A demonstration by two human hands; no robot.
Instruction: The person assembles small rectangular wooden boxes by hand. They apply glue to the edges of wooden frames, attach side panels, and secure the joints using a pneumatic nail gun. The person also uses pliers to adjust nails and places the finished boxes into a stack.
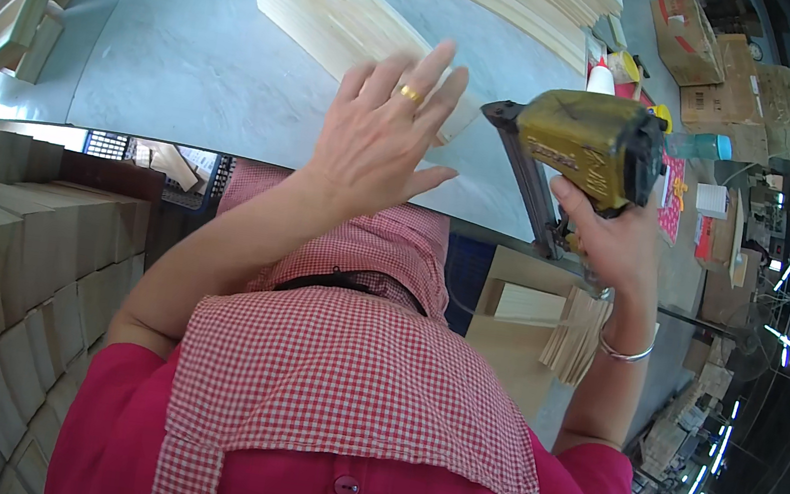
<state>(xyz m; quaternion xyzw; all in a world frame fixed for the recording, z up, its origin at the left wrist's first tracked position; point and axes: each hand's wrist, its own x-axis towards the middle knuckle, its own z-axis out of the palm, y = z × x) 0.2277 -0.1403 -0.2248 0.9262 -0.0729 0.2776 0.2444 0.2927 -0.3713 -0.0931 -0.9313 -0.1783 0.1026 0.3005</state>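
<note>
A long, pale wooden box-like piece (327, 10) lies slantwise on the table. My left hand (379, 134) is over its near end, fingers spread, with a ring on one finger. The hand hides part of the wood, and I cannot tell whether the palm presses on it. My right hand (618, 243) grips a yellow and black nail gun (576, 141) by its handle. The gun's nose points left, just right of the wood's near end, and its dark magazine slants down toward the table's near edge.
The grey-blue tabletop (171, 44) has thin boards (510, 5) along its far side and wooden pieces (15, 42) at its left. A white bottle with a red tip (601, 77) stands beyond the gun. Stacked wooden blocks (19, 265) fill the lower left; cardboard boxes (724, 96) are at the right.
</note>
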